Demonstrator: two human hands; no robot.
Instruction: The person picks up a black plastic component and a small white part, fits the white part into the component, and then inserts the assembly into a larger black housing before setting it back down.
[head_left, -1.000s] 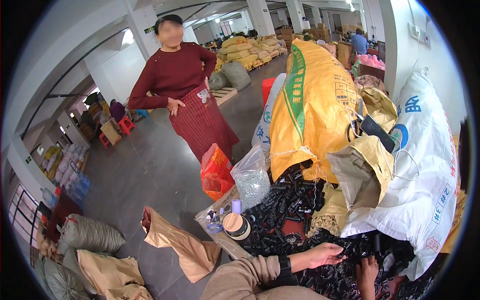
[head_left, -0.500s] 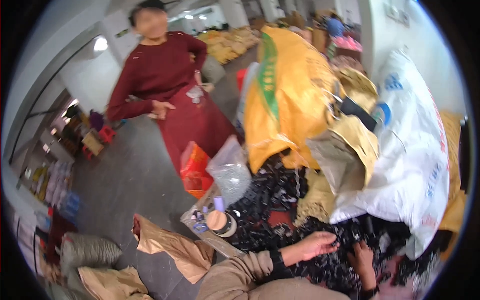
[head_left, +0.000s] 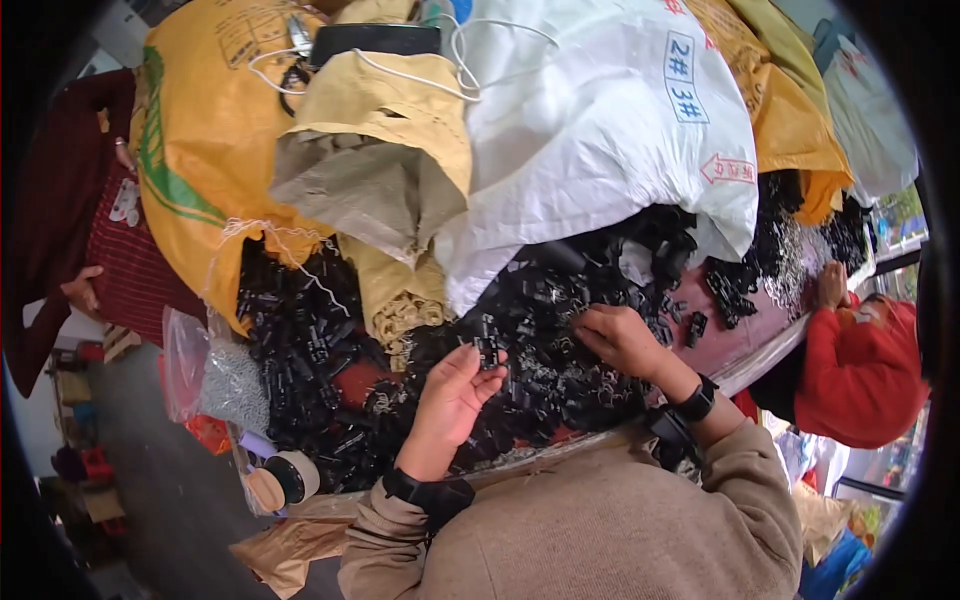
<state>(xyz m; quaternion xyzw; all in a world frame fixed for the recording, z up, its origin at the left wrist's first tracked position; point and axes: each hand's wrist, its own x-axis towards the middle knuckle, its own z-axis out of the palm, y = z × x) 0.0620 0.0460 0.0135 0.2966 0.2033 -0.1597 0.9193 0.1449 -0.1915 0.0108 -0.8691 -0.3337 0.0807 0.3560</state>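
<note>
Clock directions are being taken from the held part, 12 o'clock being set toward the upper edge of the view. A small black part (head_left: 488, 342) is being held near the middle of the view, over a heap of loose black parts (head_left: 310, 350). Its long axis is being aligned close to the 12–6 line; which end is the front cannot be told.

The part is being pinched at the tips of the thumb and fingers of the left hand (head_left: 447, 405), placed at 7 o'clock; the grip is being nearly closed. At 3 o'clock, the right hand (head_left: 625, 342) is being held low over the heap, its fingers (head_left: 597, 322) being curled downward; whether anything is being grasped there cannot be told, the tips being partly hidden.

The table (head_left: 728, 335) is being bounded by a near edge running from 7 o'clock round to 3 o'clock, crossed by both forearms. Room is being limited by a white sack (head_left: 600, 140) at 1 o'clock, an open paper bag (head_left: 420, 100) at 11 and a yellow sack (head_left: 195, 140) at 10. A clear bag (head_left: 235, 385) is being seen near 9, a jar (head_left: 298, 476) at 8. A strip of bare surface is being exposed at 3 o'clock, a red-sleeved co-worker (head_left: 860, 375) being seated beyond.
</note>
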